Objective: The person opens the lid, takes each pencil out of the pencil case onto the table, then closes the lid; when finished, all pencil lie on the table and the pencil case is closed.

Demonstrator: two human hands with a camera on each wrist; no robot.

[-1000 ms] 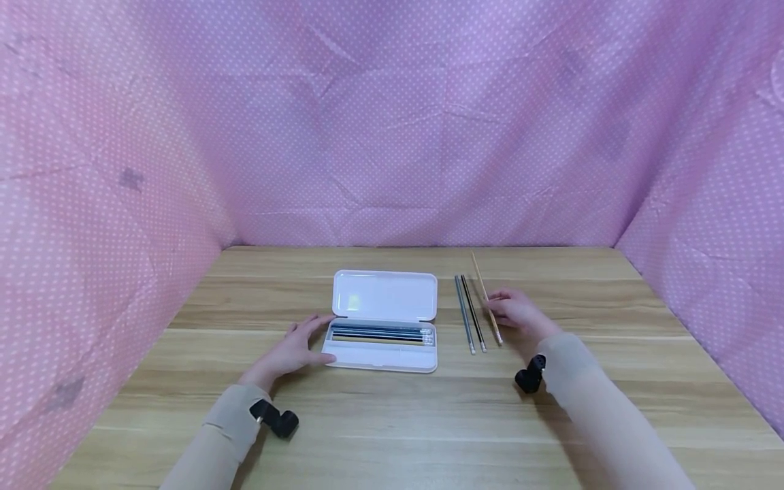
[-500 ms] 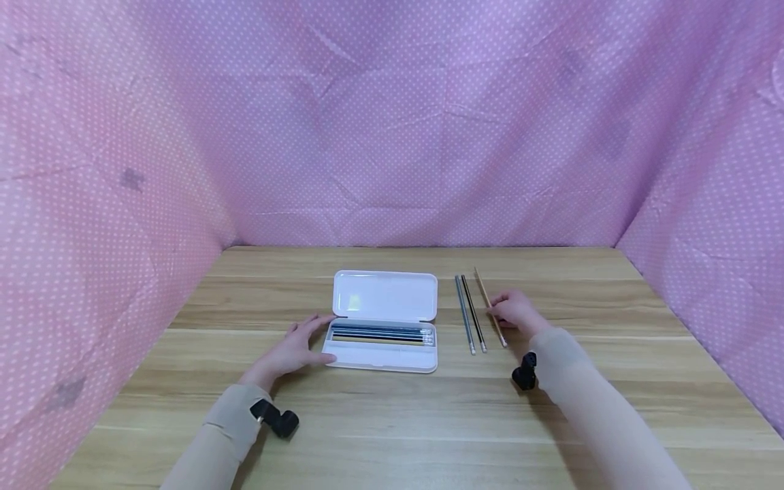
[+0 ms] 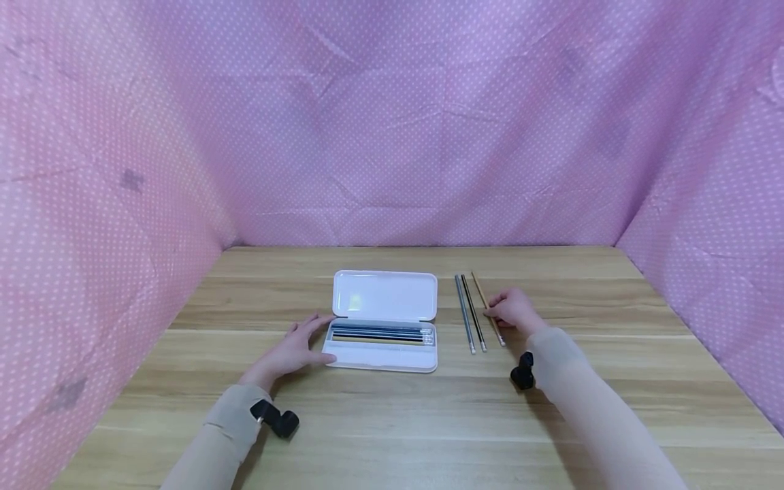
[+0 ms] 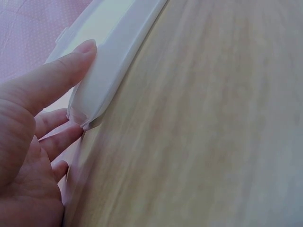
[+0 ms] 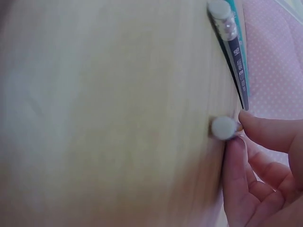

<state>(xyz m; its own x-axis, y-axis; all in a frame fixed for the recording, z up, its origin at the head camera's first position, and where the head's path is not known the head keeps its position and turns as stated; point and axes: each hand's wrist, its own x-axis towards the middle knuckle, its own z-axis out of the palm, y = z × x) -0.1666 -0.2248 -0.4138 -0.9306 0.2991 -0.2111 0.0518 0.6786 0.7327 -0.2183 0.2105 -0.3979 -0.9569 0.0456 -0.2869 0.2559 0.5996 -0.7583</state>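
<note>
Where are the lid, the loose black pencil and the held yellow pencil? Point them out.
Lid (image 3: 385, 295), head view: middle of its inside.
Black pencil (image 3: 474, 313), head view: middle of its shaft.
Yellow pencil (image 5: 223, 128), right wrist view: its eraser.

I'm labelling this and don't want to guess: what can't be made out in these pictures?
- Right wrist view: most of the tan pencil's shaft, hidden behind its eraser and the right hand.
- Right wrist view: most lettering on the black pencil, blurred and small.
- Left wrist view: the white case's far end, cut off by the top edge.
- Head view: the exact count of pencils inside, packed close and too small.
</note>
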